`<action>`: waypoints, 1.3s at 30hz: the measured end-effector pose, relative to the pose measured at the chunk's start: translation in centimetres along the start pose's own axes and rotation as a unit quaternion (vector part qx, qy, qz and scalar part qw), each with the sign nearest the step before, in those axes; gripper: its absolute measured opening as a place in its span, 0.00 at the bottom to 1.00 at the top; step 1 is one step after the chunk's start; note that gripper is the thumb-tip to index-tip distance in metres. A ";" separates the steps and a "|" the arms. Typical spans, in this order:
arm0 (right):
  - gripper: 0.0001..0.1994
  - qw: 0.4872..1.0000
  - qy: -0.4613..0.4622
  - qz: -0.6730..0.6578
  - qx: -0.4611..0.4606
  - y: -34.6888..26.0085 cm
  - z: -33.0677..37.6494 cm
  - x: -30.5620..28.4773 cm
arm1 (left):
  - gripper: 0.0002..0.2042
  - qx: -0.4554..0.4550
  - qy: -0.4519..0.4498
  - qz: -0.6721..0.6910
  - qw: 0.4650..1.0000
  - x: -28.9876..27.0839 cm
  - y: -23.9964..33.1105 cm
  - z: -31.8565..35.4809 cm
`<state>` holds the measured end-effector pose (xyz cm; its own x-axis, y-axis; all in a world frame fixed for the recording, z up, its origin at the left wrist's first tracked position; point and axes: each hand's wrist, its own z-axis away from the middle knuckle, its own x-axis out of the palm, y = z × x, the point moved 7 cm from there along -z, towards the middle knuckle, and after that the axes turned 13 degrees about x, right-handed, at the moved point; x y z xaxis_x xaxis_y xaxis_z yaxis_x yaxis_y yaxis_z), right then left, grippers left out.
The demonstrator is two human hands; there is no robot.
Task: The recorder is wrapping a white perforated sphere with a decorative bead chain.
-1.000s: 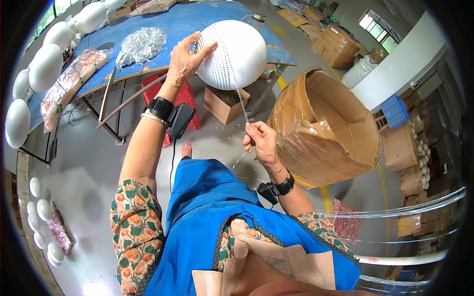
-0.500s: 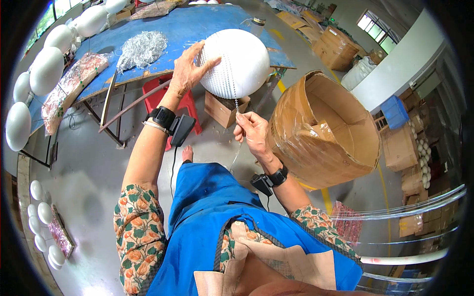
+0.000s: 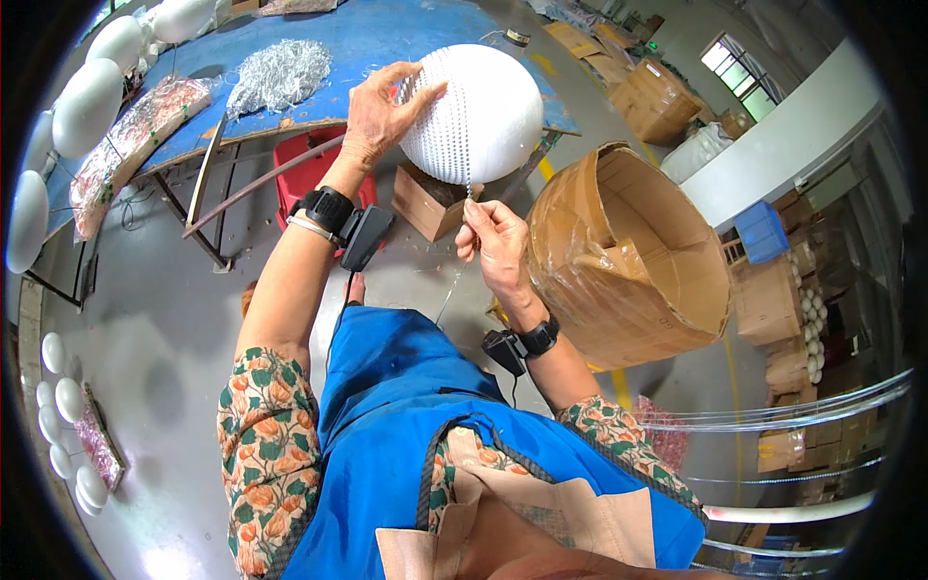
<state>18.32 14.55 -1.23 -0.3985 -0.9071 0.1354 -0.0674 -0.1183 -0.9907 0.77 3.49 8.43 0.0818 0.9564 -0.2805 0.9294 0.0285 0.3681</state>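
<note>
The left hand (image 3: 382,111) spreads its fingers over the upper left side of a large white ball (image 3: 478,111) covered in rows of small beads, holding it up in front of the blue desk (image 3: 387,34). The right hand (image 3: 493,242) sits just beneath the ball, fingers pinched shut on a thin bead strand (image 3: 468,179) that runs up onto the ball's surface. A big round cardboard drum (image 3: 628,261) lies on its side to the right. A heap of silvery strands (image 3: 280,75) rests on the desk, and plain white balls (image 3: 87,92) sit along the left edge
</note>
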 end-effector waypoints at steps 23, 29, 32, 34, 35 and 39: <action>0.09 0.990 -0.064 0.053 0.111 3.5 8.0 -3.7 | 0.19 -0.017 0.099 -0.008 0.995 -1.8 0.3 -1.8; 0.09 0.991 -0.067 0.015 0.112 4.2 9.2 -4.8 | 0.20 -0.054 0.067 0.004 0.996 -1.3 -0.6 -1.7; 0.10 0.992 -0.065 0.004 0.104 4.3 8.8 -4.9 | 0.22 -0.107 0.023 0.028 0.994 -0.5 -1.4 -1.5; 0.10 0.992 -0.055 0.017 0.110 4.4 8.6 -4.7 | 0.23 -0.126 0.004 0.043 0.991 0.1 -2.1 -1.1; 0.10 0.992 -0.057 0.016 0.109 4.5 8.4 -4.6 | 0.26 -0.090 -0.009 0.023 0.996 0.2 -2.4 -0.6; 0.11 0.991 -0.057 -0.011 0.119 5.5 7.3 -4.7 | 0.34 -0.029 -0.046 -0.003 0.999 0.5 -2.3 -0.5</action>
<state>26.53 15.20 -7.45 -0.2917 -0.9418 0.1674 0.1491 -0.2177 -0.9646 -1.54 4.03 7.84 0.1115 0.9258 -0.3613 0.9079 0.0529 0.4158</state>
